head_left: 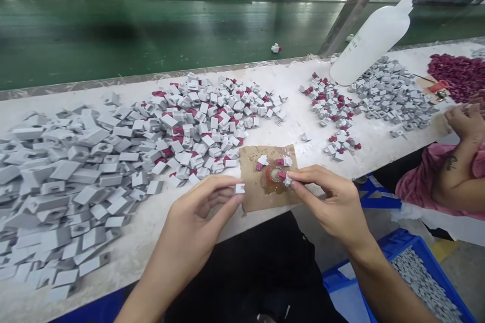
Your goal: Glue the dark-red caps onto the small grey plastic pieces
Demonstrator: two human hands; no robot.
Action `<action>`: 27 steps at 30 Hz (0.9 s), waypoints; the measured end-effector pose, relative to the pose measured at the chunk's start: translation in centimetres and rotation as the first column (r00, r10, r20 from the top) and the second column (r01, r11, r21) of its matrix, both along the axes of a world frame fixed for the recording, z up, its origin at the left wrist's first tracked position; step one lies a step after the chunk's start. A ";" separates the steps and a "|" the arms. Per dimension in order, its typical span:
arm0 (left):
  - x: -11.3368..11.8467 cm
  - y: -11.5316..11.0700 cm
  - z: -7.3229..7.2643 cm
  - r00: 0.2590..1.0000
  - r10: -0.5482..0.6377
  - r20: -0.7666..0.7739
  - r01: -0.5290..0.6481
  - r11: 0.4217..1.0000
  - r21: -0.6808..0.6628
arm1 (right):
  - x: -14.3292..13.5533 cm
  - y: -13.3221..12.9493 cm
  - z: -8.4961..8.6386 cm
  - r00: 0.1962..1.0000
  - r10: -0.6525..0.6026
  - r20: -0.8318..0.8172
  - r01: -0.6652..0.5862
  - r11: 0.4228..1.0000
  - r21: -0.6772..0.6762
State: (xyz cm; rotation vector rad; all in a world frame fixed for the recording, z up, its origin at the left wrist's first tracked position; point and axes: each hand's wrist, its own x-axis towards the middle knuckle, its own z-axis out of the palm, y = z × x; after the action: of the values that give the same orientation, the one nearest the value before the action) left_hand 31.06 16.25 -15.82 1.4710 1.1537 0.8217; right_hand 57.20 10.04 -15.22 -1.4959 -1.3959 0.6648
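My left hand [202, 214] pinches a small light-grey plastic housing [240, 189] with a notch in its side, at the left edge of a cardboard piece [252, 199]. In my right hand [333, 202], thumb and forefinger grip a small grey and dark-red plastic part [286, 178]. That part is held at the rim of a shallow round red cap [271, 174] with pale contents, which sits on a wet patch of the cardboard. Two more grey and dark-red parts [261, 162] lie on the cardboard behind the cap. The two held pieces are apart.
Loose grey housings [76, 171] heap up at left, with grey and dark-red assemblies [204, 116] beside them. A white squeeze bottle [373, 43] leans at back right near more piles. Behind runs a green conveyor belt [170, 35]. A co-worker's arm [460, 171] is at right, above a blue crate [401, 237].
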 end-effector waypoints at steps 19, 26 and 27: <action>6.2 4.0 3.4 0.943 -0.144 0.302 0.198 0.967 -0.158 | 0.9 2.7 1.6 0.785 -0.043 -0.618 -0.037 0.993 -0.116; 7.0 4.4 3.4 0.910 -0.166 0.379 0.257 0.945 -0.203 | 0.8 3.2 1.0 0.741 -0.018 -0.671 -0.044 0.996 -0.074; 6.9 4.4 3.3 0.905 -0.165 0.393 0.261 0.943 -0.206 | 0.8 3.2 0.9 0.739 -0.013 -0.674 -0.045 0.997 -0.068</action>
State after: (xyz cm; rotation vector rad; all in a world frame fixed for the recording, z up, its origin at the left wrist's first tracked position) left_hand 38.00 20.67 -12.51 1.1433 0.7622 0.7284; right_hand 58.00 13.20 -14.29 -1.1160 -0.8147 1.1523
